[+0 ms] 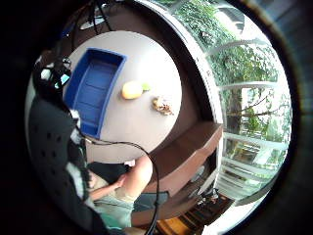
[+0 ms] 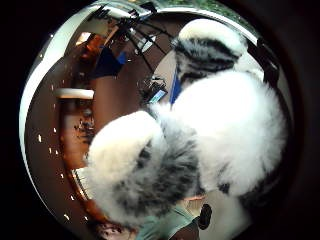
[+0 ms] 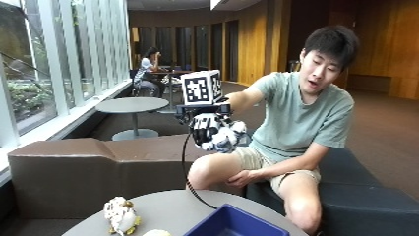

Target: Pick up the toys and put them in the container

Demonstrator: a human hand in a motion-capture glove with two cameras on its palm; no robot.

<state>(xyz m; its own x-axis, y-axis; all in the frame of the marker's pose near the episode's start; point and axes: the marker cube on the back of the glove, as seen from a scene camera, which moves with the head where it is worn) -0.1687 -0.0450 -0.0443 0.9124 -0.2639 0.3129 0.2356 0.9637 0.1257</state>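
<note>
One plush toy [image 3: 219, 133] apparently in hand [image 3: 204, 118]

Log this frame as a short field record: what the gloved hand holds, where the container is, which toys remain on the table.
right hand: gloved right hand raised above the table, gripping a black-and-white plush toy
container: blue container on the round table, nothing visible inside it
toys on table: yellow toy beside the container; spotted plush toy further out, near the table edge
other hand: bare, resting on the person's thigh
task state: no toy in the container yet
</note>
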